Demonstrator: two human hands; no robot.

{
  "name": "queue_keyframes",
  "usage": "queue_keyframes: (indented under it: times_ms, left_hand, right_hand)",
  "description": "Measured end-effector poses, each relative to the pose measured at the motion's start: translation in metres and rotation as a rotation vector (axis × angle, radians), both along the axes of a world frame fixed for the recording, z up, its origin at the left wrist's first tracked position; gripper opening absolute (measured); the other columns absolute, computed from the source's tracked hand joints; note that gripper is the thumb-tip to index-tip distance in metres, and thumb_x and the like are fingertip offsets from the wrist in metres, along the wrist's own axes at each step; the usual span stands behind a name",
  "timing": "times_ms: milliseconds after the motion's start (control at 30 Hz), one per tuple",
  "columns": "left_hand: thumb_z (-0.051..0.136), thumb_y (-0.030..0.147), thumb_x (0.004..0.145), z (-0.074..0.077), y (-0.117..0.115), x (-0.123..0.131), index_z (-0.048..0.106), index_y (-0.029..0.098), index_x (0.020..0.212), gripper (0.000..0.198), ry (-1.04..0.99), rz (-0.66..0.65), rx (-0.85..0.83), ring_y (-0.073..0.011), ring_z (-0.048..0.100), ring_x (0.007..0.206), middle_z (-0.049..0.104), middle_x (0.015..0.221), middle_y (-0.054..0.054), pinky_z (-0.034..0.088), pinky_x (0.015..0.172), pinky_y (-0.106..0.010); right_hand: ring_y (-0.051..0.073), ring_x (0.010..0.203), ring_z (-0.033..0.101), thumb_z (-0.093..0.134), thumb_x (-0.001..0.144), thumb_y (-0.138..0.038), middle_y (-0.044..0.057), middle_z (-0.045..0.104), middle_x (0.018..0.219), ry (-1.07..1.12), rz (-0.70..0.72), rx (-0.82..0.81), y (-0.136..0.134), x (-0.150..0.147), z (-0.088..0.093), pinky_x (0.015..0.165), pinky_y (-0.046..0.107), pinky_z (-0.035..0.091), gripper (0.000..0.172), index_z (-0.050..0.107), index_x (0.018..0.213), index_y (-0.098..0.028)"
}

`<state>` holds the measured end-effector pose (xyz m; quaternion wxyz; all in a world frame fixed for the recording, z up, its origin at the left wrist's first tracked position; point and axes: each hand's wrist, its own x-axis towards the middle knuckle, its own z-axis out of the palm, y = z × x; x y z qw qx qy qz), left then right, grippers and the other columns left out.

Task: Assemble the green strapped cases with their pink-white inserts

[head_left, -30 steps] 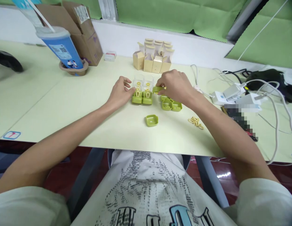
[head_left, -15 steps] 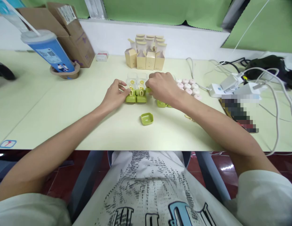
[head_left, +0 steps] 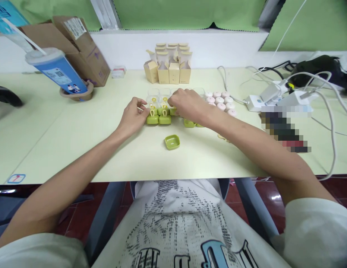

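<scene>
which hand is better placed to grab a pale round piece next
Probably the right hand: though at a green case, it is nearer the pale round pieces; the left hand is farther left.

Glossy green plastic tray (head_left: 172, 142), matt cardboard carton (head_left: 92, 63), smooth tabletop (head_left: 128, 163)

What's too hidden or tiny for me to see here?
In the head view:
How the right hand meets the green piece: the hand's own back hides it.
Number of yellow loops: the right forearm covers some.
Rest of the black object: left edge cuts it off.
Dark flat object: blurred into blocks.
Writing on the cup label: too small.
</scene>
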<state>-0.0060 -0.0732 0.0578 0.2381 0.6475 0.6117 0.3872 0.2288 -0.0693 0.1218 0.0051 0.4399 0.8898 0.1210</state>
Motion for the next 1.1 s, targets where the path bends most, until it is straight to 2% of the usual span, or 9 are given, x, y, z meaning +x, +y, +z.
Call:
queue_keyframes:
  times_ms: [133,267,400,533,700,867,1000,1100]
  left_hand:
    - [0.066,0.022,0.095,-0.003,0.001,-0.002,0.059,0.026,0.111,0.018,0.018,-0.021,0.032,-0.0200,0.064,0.089,0.069,0.111,-0.005,0.057,0.078,-0.035]
    - [0.064,0.033,0.103,-0.007,0.002,-0.005,0.059,0.026,0.113,0.013,0.039,-0.029,0.095,-0.0219,0.067,0.097,0.070,0.116,-0.008,0.059,0.082,-0.036]
    - [0.065,0.038,0.105,-0.009,0.003,-0.007,0.059,0.026,0.115,0.017,0.067,-0.026,0.117,-0.0229,0.069,0.100,0.069,0.115,-0.009,0.059,0.089,-0.037]
    - [0.061,0.039,0.107,-0.010,0.004,-0.007,0.059,0.026,0.116,0.016,0.083,-0.031,0.094,-0.0227,0.068,0.099,0.068,0.109,-0.007,0.059,0.092,-0.038]
    - [0.059,0.035,0.106,-0.008,0.004,-0.007,0.058,0.026,0.115,0.012,0.093,-0.044,0.100,-0.0231,0.066,0.101,0.068,0.108,-0.006,0.058,0.093,-0.037]
    - [0.059,0.030,0.104,-0.006,0.001,-0.006,0.057,0.026,0.115,0.011,0.093,-0.044,0.086,-0.0233,0.065,0.103,0.066,0.109,-0.006,0.056,0.091,-0.036]
    - [0.063,0.032,0.102,-0.007,0.002,-0.006,0.057,0.027,0.114,0.015,0.078,-0.048,0.088,-0.0229,0.064,0.099,0.066,0.106,-0.005,0.054,0.085,-0.035]
    - [0.062,0.034,0.103,-0.007,0.003,-0.006,0.057,0.027,0.115,0.015,0.085,-0.048,0.067,-0.0221,0.063,0.094,0.066,0.106,-0.005,0.053,0.083,-0.036]
  right_hand:
    - [0.035,0.102,0.073,0.063,0.096,-0.002,0.020,0.078,0.123,0.028,-0.005,-0.015,0.002,0.001,-0.001,0.078,0.038,0.045,0.032,0.077,0.122,-0.013]
    - [0.034,0.103,0.072,0.070,0.096,-0.008,0.018,0.077,0.125,0.075,-0.006,-0.051,-0.002,0.002,0.008,0.080,0.038,0.045,0.029,0.077,0.123,-0.016]
    - [0.031,0.102,0.069,0.083,0.091,-0.014,0.013,0.077,0.117,0.108,0.040,-0.180,-0.008,0.002,0.019,0.080,0.037,0.044,0.023,0.078,0.113,-0.018]
    - [0.030,0.101,0.069,0.085,0.091,-0.017,0.011,0.076,0.110,0.075,0.091,-0.285,-0.011,-0.003,0.016,0.078,0.035,0.041,0.021,0.079,0.111,-0.019]
    - [0.028,0.097,0.070,0.079,0.092,-0.015,0.011,0.077,0.103,0.058,0.108,-0.267,-0.009,-0.007,0.010,0.076,0.034,0.038,0.016,0.080,0.108,-0.019]
    - [0.027,0.093,0.068,0.076,0.090,-0.013,0.011,0.078,0.104,0.068,0.124,-0.233,-0.009,-0.003,0.011,0.074,0.034,0.039,0.016,0.081,0.104,-0.020]
    - [0.027,0.094,0.069,0.076,0.090,-0.012,0.012,0.079,0.109,0.090,0.120,-0.238,-0.009,-0.001,0.011,0.075,0.036,0.043,0.015,0.082,0.101,-0.020]
    - [0.029,0.100,0.071,0.078,0.090,-0.012,0.011,0.079,0.105,0.111,0.105,-0.273,-0.009,0.002,0.019,0.078,0.037,0.048,0.012,0.082,0.097,-0.020]
